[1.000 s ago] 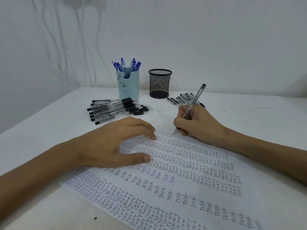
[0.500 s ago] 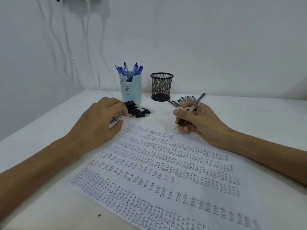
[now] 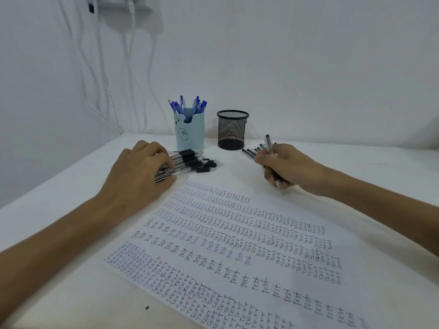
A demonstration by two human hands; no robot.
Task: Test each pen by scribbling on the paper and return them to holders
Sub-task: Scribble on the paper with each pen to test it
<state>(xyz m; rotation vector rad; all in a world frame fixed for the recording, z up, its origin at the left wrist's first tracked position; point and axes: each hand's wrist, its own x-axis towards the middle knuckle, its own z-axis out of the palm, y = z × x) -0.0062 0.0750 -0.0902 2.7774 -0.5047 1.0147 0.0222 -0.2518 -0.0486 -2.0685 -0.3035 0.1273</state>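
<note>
Two hands: both busy. My left hand (image 3: pixel 140 172) is curled over the near end of the black-grip pens (image 3: pixel 192 160) at centre left, thumb tucked under, so it's gripping some of them. How many, I can't tell. My right hand (image 3: pixel 287 167) is clenched round one pen (image 3: pixel 268 141) at centre right, its top end poking up past the knuckles and the tip hidden in the fist.
Where the rest sits: a loose row of pens (image 3: pixel 251 151) lies just beside the right hand. The blue pens (image 3: pixel 190 105) stand in the blue holder (image 3: pixel 191 136) at upper centre. The mesh holder (image 3: pixel 232 131) next to it looks empty from here.
Pile risk: round barrels stacked on a flat desk (image 3: pixel 59 186). If I drag one out carelessly, I'd guess the others roll toward the paper (image 3: pixel 344 238) or off to the side.
Mix-up risk: two separate groups of black pens, and nothing visible says which are tested. Drop the held one in the wrong group and it gets skipped or done twice.
Paper risk: neither hand is on the sheet, so a hard scribble could skate it across the desk.
Holder risk: the mesh holder probably weighs next to nothing. Stab a pen in at an angle and it may tip.
Grip risk: a fist grip is no writing grip, so fumbling the re-grip could drop the pen.
</note>
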